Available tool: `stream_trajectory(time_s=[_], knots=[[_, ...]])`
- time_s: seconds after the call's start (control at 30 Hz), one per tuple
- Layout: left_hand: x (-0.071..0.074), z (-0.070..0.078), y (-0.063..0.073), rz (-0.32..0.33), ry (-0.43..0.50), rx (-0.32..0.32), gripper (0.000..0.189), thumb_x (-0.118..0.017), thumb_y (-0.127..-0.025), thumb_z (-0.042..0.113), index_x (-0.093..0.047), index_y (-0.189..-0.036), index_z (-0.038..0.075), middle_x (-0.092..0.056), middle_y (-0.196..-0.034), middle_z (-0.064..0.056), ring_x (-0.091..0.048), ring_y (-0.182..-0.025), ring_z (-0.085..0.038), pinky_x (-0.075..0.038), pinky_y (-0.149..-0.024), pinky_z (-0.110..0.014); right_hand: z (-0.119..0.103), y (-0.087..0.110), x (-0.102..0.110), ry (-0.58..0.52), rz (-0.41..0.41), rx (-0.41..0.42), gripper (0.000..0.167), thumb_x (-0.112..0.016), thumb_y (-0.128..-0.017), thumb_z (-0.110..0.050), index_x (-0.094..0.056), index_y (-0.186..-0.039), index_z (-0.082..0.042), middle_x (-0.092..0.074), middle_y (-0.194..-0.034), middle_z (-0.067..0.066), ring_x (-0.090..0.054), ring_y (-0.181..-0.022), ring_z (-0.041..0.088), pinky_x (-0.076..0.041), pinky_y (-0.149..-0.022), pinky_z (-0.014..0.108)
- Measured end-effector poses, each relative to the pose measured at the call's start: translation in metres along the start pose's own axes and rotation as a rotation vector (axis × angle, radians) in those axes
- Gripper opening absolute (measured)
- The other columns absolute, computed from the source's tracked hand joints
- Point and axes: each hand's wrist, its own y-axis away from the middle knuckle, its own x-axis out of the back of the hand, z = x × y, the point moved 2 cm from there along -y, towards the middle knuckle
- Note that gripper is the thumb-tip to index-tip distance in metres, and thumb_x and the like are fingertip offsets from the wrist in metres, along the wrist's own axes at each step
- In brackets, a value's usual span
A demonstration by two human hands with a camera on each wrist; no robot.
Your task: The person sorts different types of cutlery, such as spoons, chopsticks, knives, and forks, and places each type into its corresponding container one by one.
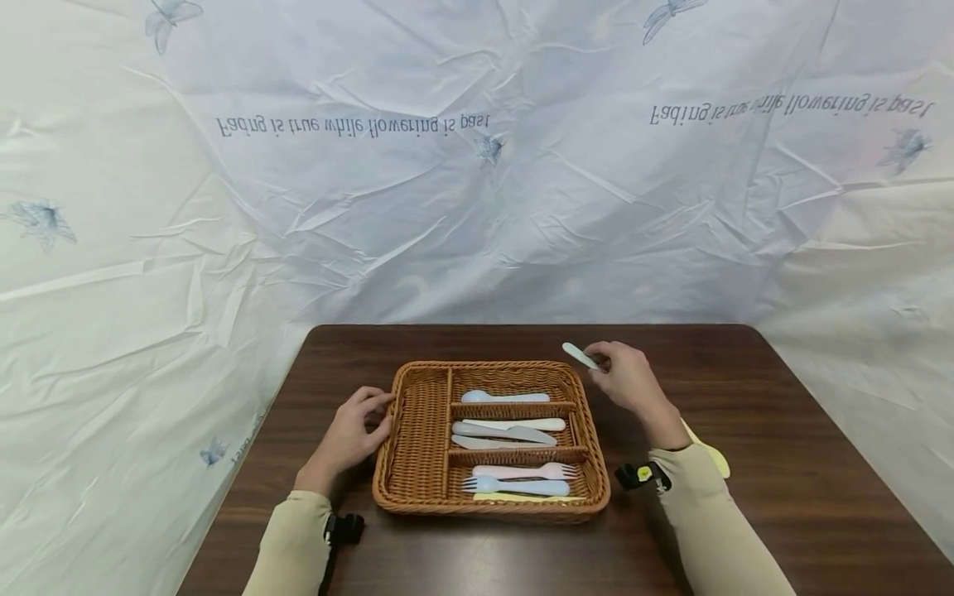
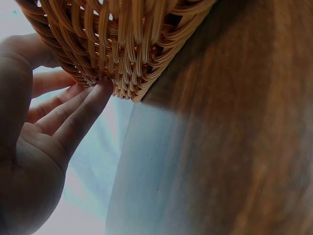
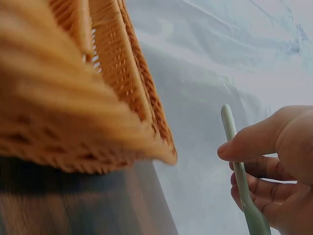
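Head view, edges and room, near to far. Dark brown wood-grained tabletop: open in front of the basket's near rim, with open strips along its right and far sides. Shallow rectangular basket of tan woven wicker: thick braided rim, four compartments, one long at left, three ranked at right. My left hand: fingers loosely extended, touching the left wall from outside. My right hand: narrow pinch, thumb and fingers on one slim pale green utensil, held in the air just beside the basket's far right corner; head end hidden in head view. White creased sheet printed with script and butterflies: past the tabletop's far edge.

Counts, near to far. Near compartment, three: yellow utensil, light blue fork, pink fork. On the tabletop, right: one yellow piece, partly behind my forearm. Middle compartment, three: white knife, grey knife, white-handled piece. Far compartment, one: light blue spoon.
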Motion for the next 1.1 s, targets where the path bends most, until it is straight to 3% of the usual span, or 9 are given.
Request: stream_trajectory(time_s=[0.63, 0.9, 1.1], knots=[[0.0, 0.0, 0.0, -0.004, -0.002, -0.008, 0.033, -0.064, -0.092, 0.007, -0.063, -0.124, 0.0, -0.055, -0.113, -0.008, -0.065, -0.089, -0.015, -0.059, -0.074, -0.028, -0.044, -0.014, -0.015, -0.012, -0.022, 0.087, 0.027, -0.07, -0.087, -0.004, -0.068, -0.114, -0.008, -0.064, -0.098, 0.011, -0.061, -0.085, 0.025, -0.051, -0.068, 0.04], [0.001, -0.001, -0.001, 0.0, -0.001, -0.02, 0.033, -0.065, -0.091, 0.006, -0.064, -0.123, -0.001, -0.055, -0.112, -0.01, -0.065, -0.088, -0.015, -0.06, -0.073, -0.028, -0.057, -0.019, -0.024, -0.02, -0.037, 0.144, 0.027, -0.069, -0.088, -0.005, -0.068, -0.115, -0.008, -0.064, -0.099, 0.01, -0.061, -0.086, 0.024, -0.051, -0.068, 0.038], [0.001, -0.001, -0.002, -0.011, 0.002, -0.024, 0.033, -0.064, -0.092, 0.007, -0.063, -0.124, -0.002, -0.055, -0.112, -0.011, -0.066, -0.088, -0.015, -0.059, -0.073, -0.027, -0.064, -0.021, -0.031, -0.02, -0.053, 0.142, 0.027, -0.068, -0.089, -0.005, -0.068, -0.115, -0.009, -0.064, -0.102, 0.01, -0.063, -0.09, 0.026, -0.054, -0.071, 0.039]])
